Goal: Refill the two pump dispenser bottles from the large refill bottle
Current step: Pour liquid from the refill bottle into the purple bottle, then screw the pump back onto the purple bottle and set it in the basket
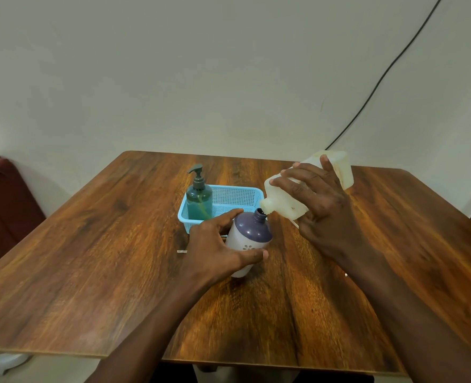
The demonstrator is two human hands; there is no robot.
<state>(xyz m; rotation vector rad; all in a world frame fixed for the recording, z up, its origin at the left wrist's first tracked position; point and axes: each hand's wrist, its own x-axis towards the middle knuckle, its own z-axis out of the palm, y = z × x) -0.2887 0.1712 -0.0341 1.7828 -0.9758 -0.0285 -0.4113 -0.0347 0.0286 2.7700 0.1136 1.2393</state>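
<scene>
The refill bottle (282,204) tilts spout down-left, seemingly touching the purple bottle (252,230).

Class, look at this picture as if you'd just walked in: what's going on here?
A person is refilling a pump dispenser. The right hand tips the large refill bottle so its mouth meets the open neck of the purple-topped bottle, which the left hand steadies on the wooden table. The green pump bottle, pump on, stands in the blue basket.

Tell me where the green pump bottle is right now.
In the head view, the green pump bottle stands upright in the left end of the blue basket, just beyond the left hand.
</scene>
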